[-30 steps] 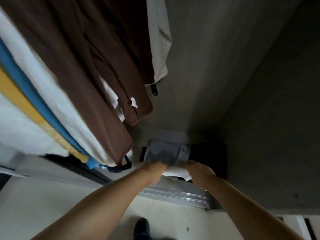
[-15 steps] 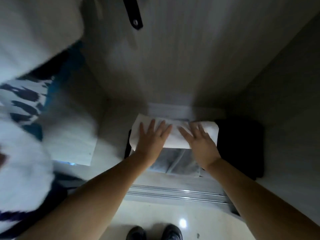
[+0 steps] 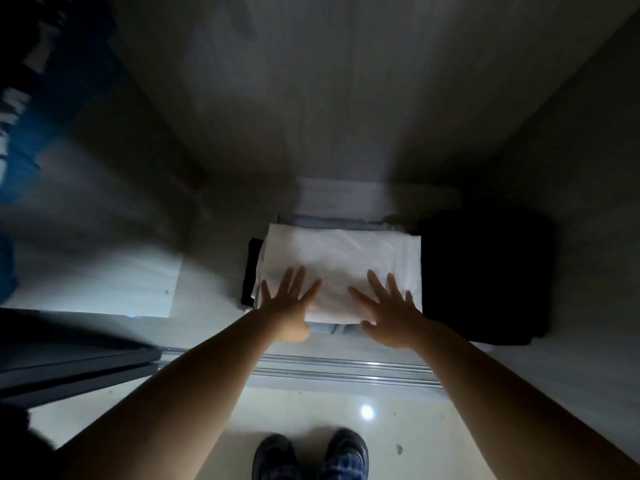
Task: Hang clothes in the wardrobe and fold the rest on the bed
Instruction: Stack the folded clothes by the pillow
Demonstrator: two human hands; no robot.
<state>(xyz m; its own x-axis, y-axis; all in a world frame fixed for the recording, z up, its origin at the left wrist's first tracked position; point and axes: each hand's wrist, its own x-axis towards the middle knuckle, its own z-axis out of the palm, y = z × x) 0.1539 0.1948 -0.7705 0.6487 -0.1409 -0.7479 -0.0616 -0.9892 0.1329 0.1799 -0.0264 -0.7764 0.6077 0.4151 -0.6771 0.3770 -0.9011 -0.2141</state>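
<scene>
Both hands lie flat on a folded white garment at the bottom of the wardrobe. The left hand has its fingers spread wide and straight, palm down on the near left part of the cloth, gripping nothing. The right hand lies the same way on the near right part, its fingers fanned and straight, the thumb reaching toward the left hand; it holds nothing either.

The white garment runs away from the fingertips toward the back wall of the wardrobe and tops a small stack. Just beyond the fingertips, at the far edge of the stack, a strip of pale blue-grey fabric shows, and the same colour shows again beneath the heels of the hands at the near edge. A dark folded item sticks out of the stack just to the left of the left hand's little finger. To the right of the right hand's fingers, touching the edge of the white garment, sits a black folded pile.

Behind the wrists, the metal sliding-door track crosses the frame, with the glossy tiled floor nearer the person and two dark shoes at the bottom edge. Far to the left of the left hand, blurred blue hanging clothes are in view.
</scene>
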